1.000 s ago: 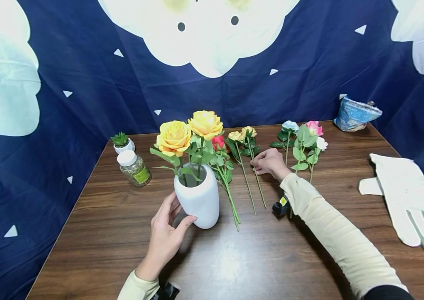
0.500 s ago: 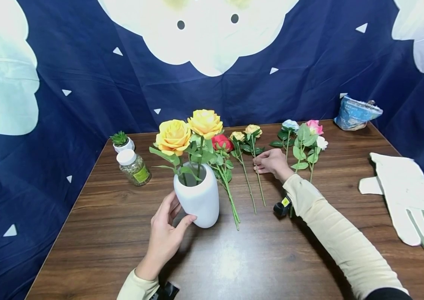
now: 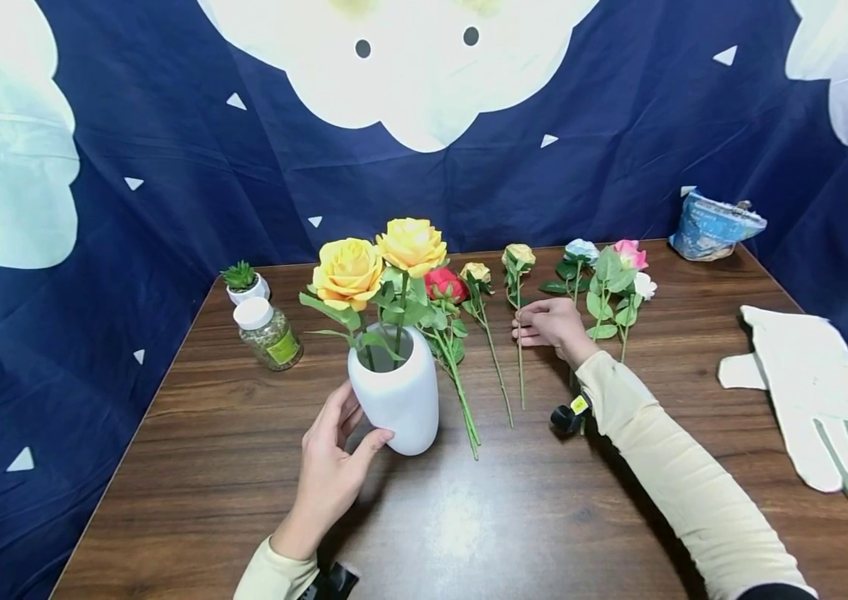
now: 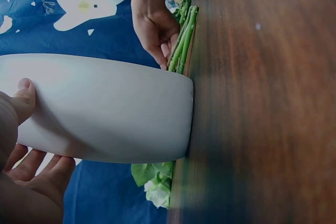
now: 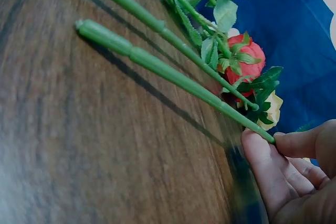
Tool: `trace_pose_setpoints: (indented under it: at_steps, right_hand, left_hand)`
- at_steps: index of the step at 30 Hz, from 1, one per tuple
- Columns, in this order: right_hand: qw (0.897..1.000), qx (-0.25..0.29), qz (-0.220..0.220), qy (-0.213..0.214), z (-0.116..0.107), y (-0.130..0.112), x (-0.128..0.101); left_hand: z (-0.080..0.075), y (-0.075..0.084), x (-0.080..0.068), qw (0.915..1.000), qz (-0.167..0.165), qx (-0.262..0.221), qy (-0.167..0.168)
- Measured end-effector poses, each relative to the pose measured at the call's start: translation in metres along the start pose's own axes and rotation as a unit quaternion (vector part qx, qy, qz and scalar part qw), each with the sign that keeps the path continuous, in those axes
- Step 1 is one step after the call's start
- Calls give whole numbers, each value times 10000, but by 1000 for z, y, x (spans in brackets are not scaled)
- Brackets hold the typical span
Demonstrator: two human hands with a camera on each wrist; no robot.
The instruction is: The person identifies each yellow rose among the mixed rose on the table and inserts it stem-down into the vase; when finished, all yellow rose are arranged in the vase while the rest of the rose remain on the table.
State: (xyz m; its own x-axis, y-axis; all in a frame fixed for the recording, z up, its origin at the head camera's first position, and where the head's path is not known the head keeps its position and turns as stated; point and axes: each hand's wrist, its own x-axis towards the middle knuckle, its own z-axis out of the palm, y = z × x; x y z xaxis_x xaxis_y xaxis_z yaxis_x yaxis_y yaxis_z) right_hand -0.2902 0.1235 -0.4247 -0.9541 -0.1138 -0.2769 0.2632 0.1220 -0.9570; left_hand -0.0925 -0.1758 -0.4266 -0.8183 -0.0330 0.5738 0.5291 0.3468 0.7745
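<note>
My left hand (image 3: 337, 462) grips the white vase (image 3: 401, 408) low on its side, thumb in front and fingers round the far left; the left wrist view shows the vase (image 4: 110, 111) standing on the table. Two large yellow roses (image 3: 349, 275) stand in it. My right hand (image 3: 555, 325) pinches the stem of a small pale-yellow rose (image 3: 519, 256) between thumb and forefinger. In the right wrist view its green stem (image 5: 176, 80) slants over the wood, with a shadow beneath. A second small yellow rose (image 3: 476, 272) lies just left of it.
Red flowers (image 3: 446, 286) lie beside the vase. Right of my hand are blue (image 3: 581, 252), pink (image 3: 630, 254) and white flowers. A lidded jar (image 3: 269, 336) and small potted succulent (image 3: 246, 283) stand left. White gloves (image 3: 817, 392) and a blue bag (image 3: 714, 227) are at right.
My right hand has shifted slightly right with the small yellow rose, whose head swung right, away from the other yellow one, and its stem turned more upright in view. The left hand and vase stayed put.
</note>
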Motion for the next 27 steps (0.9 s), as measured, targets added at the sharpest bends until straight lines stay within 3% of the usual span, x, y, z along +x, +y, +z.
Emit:
trace_pose_setpoints:
  at_steps: [11, 18, 27]
  right_hand:
    - [9907, 1297, -144, 372, -7, 3, 2]
    - [9723, 2254, -387, 479, -14, 4, -1]
    - [9510, 2945, -695, 636, -26, 5, -6]
  left_hand:
    - [0, 0, 1, 10000, 12, 8, 11]
    - [0, 0, 1, 10000, 12, 11, -1]
    - [0, 0, 0, 10000, 17, -21, 0]
